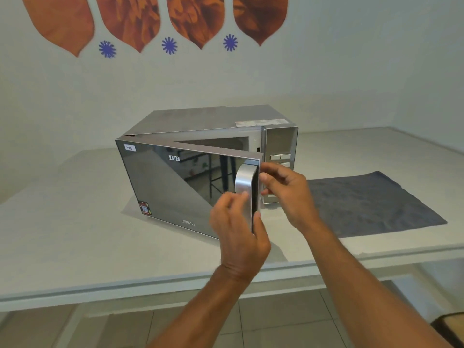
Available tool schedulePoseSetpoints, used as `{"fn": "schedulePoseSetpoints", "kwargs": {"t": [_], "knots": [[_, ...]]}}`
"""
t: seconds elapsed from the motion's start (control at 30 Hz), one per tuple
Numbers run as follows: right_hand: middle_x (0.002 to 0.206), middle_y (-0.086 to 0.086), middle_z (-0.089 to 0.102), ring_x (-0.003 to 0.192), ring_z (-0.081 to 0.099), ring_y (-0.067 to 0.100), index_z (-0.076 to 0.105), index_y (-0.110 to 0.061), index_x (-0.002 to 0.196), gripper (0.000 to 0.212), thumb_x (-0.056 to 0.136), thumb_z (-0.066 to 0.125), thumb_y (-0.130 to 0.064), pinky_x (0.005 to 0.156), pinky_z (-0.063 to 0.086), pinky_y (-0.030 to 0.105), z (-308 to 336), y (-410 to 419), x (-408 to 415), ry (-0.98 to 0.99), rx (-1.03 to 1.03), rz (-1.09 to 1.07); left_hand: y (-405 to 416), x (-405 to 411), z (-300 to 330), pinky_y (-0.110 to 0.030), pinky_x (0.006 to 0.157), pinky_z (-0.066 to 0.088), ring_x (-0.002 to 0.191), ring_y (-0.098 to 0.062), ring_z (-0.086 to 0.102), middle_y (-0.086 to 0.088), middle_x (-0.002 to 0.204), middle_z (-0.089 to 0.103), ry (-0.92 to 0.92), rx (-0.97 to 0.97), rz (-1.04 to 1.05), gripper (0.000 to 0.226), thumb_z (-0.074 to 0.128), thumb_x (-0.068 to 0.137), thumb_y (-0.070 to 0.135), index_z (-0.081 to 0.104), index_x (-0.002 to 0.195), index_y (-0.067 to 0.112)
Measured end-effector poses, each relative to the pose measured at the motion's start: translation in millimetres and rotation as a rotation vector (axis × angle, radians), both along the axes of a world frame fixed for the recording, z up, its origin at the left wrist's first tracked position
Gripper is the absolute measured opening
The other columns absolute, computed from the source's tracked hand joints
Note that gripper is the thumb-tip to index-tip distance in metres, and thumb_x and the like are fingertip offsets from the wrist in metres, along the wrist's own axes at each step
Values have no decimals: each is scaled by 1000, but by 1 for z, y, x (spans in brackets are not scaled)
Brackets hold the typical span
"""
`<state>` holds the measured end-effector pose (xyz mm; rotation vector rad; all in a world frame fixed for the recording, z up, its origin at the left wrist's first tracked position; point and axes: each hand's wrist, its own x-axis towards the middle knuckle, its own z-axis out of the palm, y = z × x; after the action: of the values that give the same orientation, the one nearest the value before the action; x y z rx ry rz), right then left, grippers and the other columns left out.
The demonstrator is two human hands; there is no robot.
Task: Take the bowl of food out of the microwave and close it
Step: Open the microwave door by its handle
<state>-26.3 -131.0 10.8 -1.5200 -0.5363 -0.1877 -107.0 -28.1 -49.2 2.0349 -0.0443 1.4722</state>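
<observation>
A silver microwave (208, 119) stands on a white table (75, 234). Its mirrored door (180, 187) is swung partly open toward me. My left hand (238, 229) grips the lower part of the silver door handle (244, 182). My right hand (288, 189) is just right of the door's free edge, fingers bent and touching that edge. Only a narrow slice of the microwave's inside shows above the door, and no bowl is visible in it.
A dark grey cloth (371, 202) lies flat on the table to the right of the microwave. The control panel (280, 156) sits behind my right hand. The table's front edge runs below my wrists, with tiled floor (276, 320) beneath.
</observation>
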Motion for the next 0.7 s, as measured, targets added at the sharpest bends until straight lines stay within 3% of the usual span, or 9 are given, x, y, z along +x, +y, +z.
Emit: {"fn": "schedulePoseSetpoints", "kwargs": {"t": [0.1,0.2,0.3,0.37,0.4,0.47,0.6,0.7], "knots": [[106,-3,76,90,72,12,71,-15,120,27,93,67,-13,72,60,22,0,2,-15,14,-17,5,-11,-22,-11,-35,89,52,100,-25,63,-17,99,70,-99,208,-188,32,70,76,-7,65,105,4],[90,-2,76,73,68,11,75,-14,111,21,91,69,-13,68,59,24,3,6,-29,-20,-43,24,-21,-39,-21,-30,93,57,108,-19,67,-9,112,72,197,161,-319,29,65,86,3,66,115,4],[82,4,76,70,66,28,78,-17,99,12,90,70,-15,64,57,30,9,13,-39,-62,-50,99,-23,-52,-20,-26,118,35,144,-12,43,4,152,49,556,-45,-260,52,57,95,23,45,146,18],[81,7,76,71,67,33,79,-14,96,11,91,70,-14,60,53,31,13,20,-46,-77,-45,153,-19,-58,-16,-25,121,20,154,-11,24,8,165,29,643,-143,-237,65,55,96,29,30,155,23],[79,5,76,69,68,27,79,-13,94,10,92,69,-13,58,52,29,16,24,-49,-84,-42,173,-18,-62,-13,-24,120,15,156,-11,18,8,168,21,659,-163,-226,70,55,95,30,24,157,24],[77,2,76,65,66,15,78,-8,92,14,94,66,-13,55,52,26,19,32,-57,-99,-23,177,-16,-74,-8,-24,117,6,158,-12,8,7,171,8,684,-203,-218,77,56,96,32,14,160,25],[83,9,77,69,68,14,76,0,97,27,94,63,-24,53,53,24,17,45,-62,-76,24,98,-4,-90,0,-24,120,9,158,-10,1,14,169,2,696,-302,-255,83,59,96,28,5,160,27],[84,8,77,71,69,16,77,-3,95,27,96,62,-26,55,53,25,10,50,-59,-15,49,39,12,-92,6,-21,118,10,156,-7,-4,30,149,-14,714,-367,-213,87,60,97,28,1,161,28]]}}
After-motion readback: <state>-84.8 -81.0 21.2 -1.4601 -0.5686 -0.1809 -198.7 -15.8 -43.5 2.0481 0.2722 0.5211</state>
